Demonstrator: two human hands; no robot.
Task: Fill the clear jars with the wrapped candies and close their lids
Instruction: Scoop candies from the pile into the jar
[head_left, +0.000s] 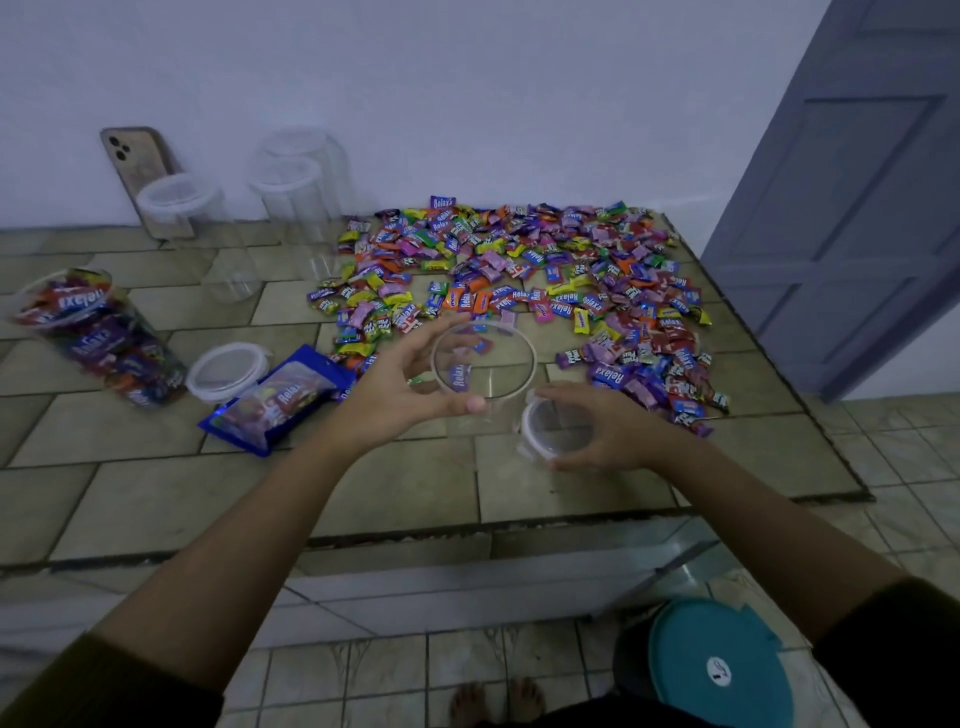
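Clear plastic jar sits on the tiled desk with its open mouth facing the camera; a few candies show through its wall. The left hand reaches forward on an extended arm, its grip clamped on the jar's left rim. The right hand lies palm-down just beside the jar, its grip curled round 1 white-rimmed lid that rests on the desk. The loose candy pile spreads behind both hands.
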